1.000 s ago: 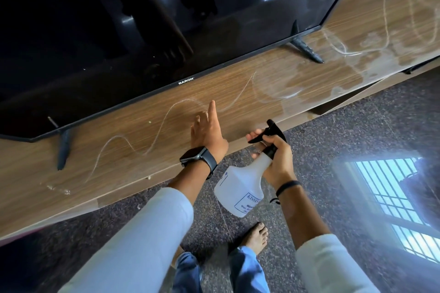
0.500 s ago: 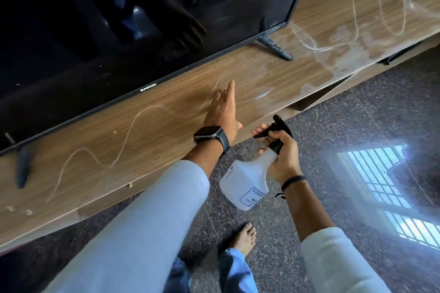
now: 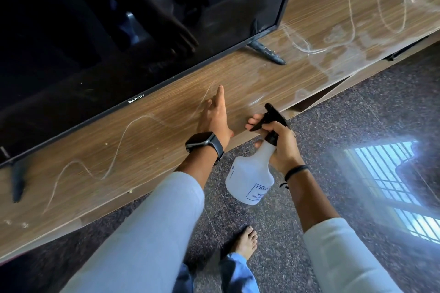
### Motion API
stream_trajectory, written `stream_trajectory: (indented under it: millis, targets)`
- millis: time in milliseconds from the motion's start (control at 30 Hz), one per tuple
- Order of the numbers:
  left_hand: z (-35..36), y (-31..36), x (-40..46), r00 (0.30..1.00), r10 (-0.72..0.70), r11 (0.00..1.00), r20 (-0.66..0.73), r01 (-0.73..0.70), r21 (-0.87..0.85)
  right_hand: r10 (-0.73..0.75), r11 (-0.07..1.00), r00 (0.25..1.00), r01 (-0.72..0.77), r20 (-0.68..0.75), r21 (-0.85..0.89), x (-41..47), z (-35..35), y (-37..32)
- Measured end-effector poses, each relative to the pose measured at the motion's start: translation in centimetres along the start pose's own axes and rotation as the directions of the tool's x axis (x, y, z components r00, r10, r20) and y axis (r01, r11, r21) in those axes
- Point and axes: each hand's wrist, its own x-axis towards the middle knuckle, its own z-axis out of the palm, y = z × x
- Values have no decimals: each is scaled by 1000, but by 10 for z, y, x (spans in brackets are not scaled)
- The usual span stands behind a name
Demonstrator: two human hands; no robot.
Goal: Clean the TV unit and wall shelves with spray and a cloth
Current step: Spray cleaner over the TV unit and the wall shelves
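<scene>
Wooden TV unit top [image 3: 147, 140] spans left to right under a black Baron television [image 3: 119, 31], streaked with wavy wet lines. Left hand [image 3: 214, 116] lies open on it, index finger extended. Just right, right hand [image 3: 278, 143] grips a white spray bottle [image 3: 250, 178] above the floor.

My TV unit [image 3: 166, 140] looks wood-grained and smeared, the TV [image 3: 119, 31] glossy black, my spray bottle [image 3: 250, 178] translucent plastic

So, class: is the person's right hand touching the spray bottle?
Touching. The head view shows the right hand curled round the spray bottle neck, fingers on the black trigger.
</scene>
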Motion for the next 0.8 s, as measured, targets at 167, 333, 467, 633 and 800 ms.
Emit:
stream_trajectory:
  millis: [167,333,467,633,800]
  targets:
    - [5,-7,4,1000,9,1000,-9,-9,-16,-248,931,969,231,-23,-282,-12,-12,7]
    - [11,-11,9,1000,13,998,-12,-13,-65,-345,867,937,296,-53,-401,-16,-16,19]
    - [14,-13,10,1000,6,996,-20,-7,-88,-347,899,931,294,-116,-324,-9,-13,23]
    - [16,-15,11,1000,6,993,-23,-8,-120,-417,833,908,366,-37,-416,-4,-10,32]
    - [13,-13,9,1000,16,994,-20,-18,-106,-461,777,888,410,14,-478,-1,-14,36]
